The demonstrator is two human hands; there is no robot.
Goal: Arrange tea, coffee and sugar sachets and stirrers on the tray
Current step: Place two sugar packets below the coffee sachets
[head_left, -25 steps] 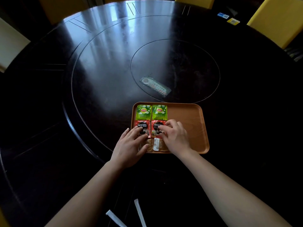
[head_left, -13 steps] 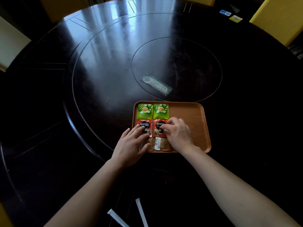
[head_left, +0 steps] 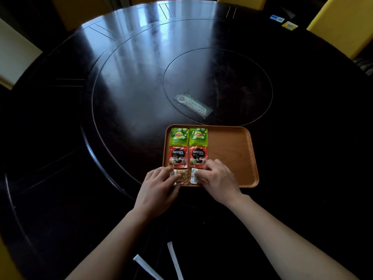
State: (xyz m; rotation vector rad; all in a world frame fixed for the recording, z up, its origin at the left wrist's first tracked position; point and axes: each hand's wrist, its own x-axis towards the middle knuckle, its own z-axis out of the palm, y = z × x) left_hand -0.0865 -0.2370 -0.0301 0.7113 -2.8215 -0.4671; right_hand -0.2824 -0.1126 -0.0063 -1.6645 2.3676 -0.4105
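An orange-brown tray [head_left: 230, 150] lies on the dark round table. In its left half two green Lipton tea sachets [head_left: 179, 136] [head_left: 198, 136] sit side by side at the far edge. Two red Nescafé coffee sachets [head_left: 178, 157] [head_left: 197, 157] lie just below them. Two brownish sugar sachets [head_left: 182, 176] [head_left: 194, 176] lie at the near edge. My left hand [head_left: 157, 186] rests its fingertips on the left sugar sachet. My right hand [head_left: 218, 177] pinches the right sugar sachet. Two white wrapped stirrers [head_left: 147, 267] [head_left: 175, 261] lie on the table near me.
A clear plastic-wrapped packet [head_left: 193, 106] lies beyond the tray on the table's inner disc. Yellow chairs [head_left: 341, 23] stand around the table. Small blue and yellow cards [head_left: 283, 22] lie at the far right.
Both hands have drawn back from the coffee sachets to the sugar sachets at the tray's near edge. The coffee sachets now show fully.
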